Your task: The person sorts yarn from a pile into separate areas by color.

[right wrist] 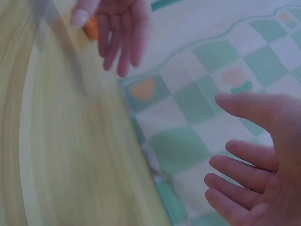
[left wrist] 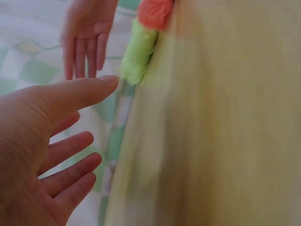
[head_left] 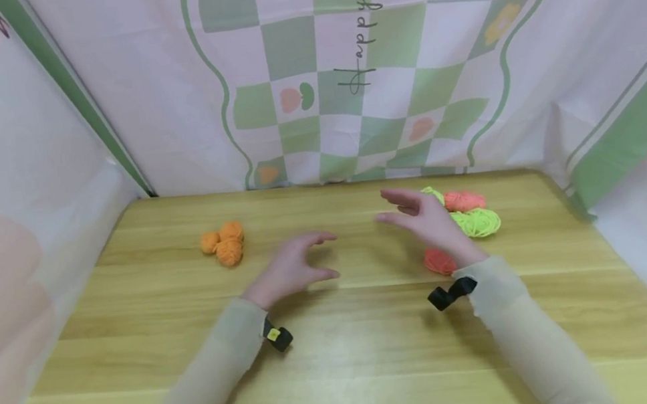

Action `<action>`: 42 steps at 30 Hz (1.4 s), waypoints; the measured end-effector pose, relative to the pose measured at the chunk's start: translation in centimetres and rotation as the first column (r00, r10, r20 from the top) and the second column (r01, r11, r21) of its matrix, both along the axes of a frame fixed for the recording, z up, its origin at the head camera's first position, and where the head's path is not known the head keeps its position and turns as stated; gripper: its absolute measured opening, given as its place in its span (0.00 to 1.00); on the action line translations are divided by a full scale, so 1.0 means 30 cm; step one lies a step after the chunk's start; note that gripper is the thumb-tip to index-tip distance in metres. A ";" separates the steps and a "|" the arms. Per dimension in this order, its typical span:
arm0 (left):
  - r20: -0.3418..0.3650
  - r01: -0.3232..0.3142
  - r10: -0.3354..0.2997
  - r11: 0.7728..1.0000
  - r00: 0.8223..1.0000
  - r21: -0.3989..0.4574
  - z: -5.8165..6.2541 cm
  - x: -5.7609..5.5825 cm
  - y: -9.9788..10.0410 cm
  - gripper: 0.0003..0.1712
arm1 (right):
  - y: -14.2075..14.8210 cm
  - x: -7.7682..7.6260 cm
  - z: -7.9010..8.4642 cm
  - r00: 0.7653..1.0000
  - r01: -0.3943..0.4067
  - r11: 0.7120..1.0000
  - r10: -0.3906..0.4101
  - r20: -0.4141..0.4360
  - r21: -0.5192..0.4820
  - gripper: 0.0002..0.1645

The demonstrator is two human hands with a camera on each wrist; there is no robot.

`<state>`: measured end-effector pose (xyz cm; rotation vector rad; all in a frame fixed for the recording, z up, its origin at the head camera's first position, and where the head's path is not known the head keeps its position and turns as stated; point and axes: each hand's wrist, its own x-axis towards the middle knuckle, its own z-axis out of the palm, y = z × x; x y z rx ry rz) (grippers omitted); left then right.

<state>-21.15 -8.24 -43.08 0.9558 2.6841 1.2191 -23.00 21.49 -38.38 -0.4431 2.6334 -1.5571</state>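
Note:
Both hands hover above a wooden table with nothing in them. My left hand (head_left: 289, 268) is left of the middle, thumb apart from its loosely extended fingers. Across from it my right hand (head_left: 425, 220) points inward, its fingers likewise spread from the thumb. Orange yarn balls (head_left: 229, 251) lie together to the left of the left hand. Near the right hand are a coral yarn ball (head_left: 464, 199), a yellow-green yarn ball (head_left: 477, 223) and a red yarn ball (head_left: 438, 261). Another yellow-green ball (head_left: 434, 192) is partly hidden behind the right hand.
The wooden table (head_left: 345, 374) runs back to a hanging cloth (head_left: 340, 45) with green checks. Cloth walls also stand at the left and right sides. A black wrist strap (head_left: 278, 335) sits on the left wrist and another black strap (head_left: 452, 293) on the right.

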 end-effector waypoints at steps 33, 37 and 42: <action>-0.015 0.193 -0.193 0.980 0.981 0.038 0.008 -0.005 0.378 0.42 | 0.458 0.052 0.048 0.978 0.208 0.962 -0.198 -0.073 0.178 0.41; -0.010 0.183 -0.182 0.980 0.983 0.078 0.033 -0.043 0.404 0.41 | 0.490 0.066 0.004 0.982 0.186 0.962 -0.187 -0.010 0.201 0.42; -0.019 0.164 -0.163 0.984 0.986 0.073 0.064 -0.086 0.447 0.43 | 0.502 0.078 -0.047 0.980 0.178 0.965 -0.191 0.052 0.190 0.46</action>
